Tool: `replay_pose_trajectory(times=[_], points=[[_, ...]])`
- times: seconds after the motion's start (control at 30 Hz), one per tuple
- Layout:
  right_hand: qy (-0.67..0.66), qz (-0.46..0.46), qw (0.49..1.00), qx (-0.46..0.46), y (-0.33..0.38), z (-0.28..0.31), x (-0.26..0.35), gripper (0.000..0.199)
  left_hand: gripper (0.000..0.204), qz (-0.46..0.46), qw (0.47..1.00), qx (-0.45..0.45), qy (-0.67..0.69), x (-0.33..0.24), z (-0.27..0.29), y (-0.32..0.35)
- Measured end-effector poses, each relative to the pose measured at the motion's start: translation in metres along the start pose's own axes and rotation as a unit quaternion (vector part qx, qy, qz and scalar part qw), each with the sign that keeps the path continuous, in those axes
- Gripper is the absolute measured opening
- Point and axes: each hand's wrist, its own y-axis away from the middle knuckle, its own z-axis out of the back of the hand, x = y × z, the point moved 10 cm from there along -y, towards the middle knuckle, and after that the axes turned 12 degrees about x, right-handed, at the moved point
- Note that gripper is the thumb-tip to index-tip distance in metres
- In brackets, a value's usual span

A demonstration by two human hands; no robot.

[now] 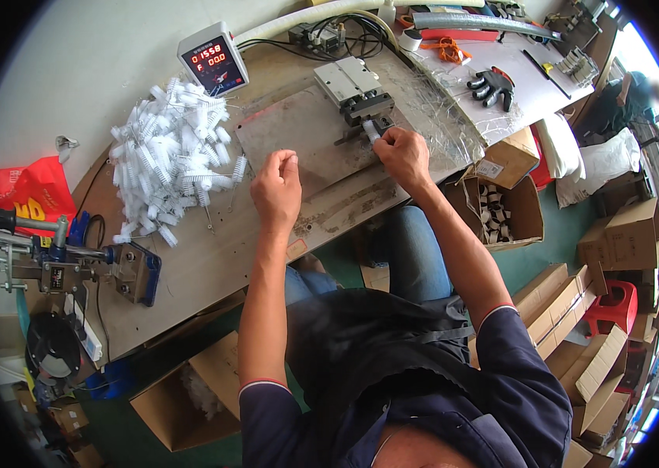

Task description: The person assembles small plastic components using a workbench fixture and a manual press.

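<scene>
My right hand [403,160] is closed at a small metal clamping fixture [366,109] on the bench. Its fingertips pinch a small white brush [371,131], which sits at the fixture's jaws; part of it is hidden by the fingers. My left hand [277,187] hovers over the bench's near part, fingers curled and thumb against the forefinger. Whatever it may hold is too small or hidden to make out. To its left lies a large heap of white spiral-bristled brushes [170,152] with thin twisted-wire stems.
A counter with red digits [214,61] stands behind the heap. At the left edge is a hand-lever press [131,273]. A grey-black glove [493,87] lies on the white table at right. Below, an open cardboard box [520,210] holds curled pieces.
</scene>
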Motion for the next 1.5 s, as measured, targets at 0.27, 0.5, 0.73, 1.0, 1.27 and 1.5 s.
replay_pose_trajectory(times=[0.27, 0.5, 0.73, 1.0, 1.27, 1.5], points=[[-0.002, -0.012, 1.0, 0.011, -0.001, -0.002, -0.005, 0.022, 0.013, 0.002, 1.0, 0.005, 0.011, -0.005, 0.0, 0.001], [-0.03, -0.037, 0.999, -0.022, 0.0, 0.007, -0.005, 0.022, 0.013, -0.014, 1.0, -0.001, -0.018, -0.003, -0.001, 0.0], [-0.03, 0.021, 0.998, -0.041, 0.012, 0.005, 0.0, 0.026, 0.014, -0.004, 0.997, 0.017, -0.071, -0.02, -0.009, -0.008], [-0.054, 0.021, 0.997, -0.051, 0.014, 0.006, 0.0, 0.026, 0.019, -0.048, 0.989, 0.095, -0.106, -0.06, -0.067, -0.027], [-0.041, 0.041, 0.995, -0.075, 0.01, 0.007, -0.002, 0.026, 0.012, -0.152, 0.962, 0.092, -0.207, -0.09, -0.092, -0.026], [-0.13, 0.087, 0.98, -0.124, 0.018, 0.018, -0.01, 0.022, 0.011, -0.205, 0.939, 0.079, -0.266, -0.089, -0.098, -0.016]])
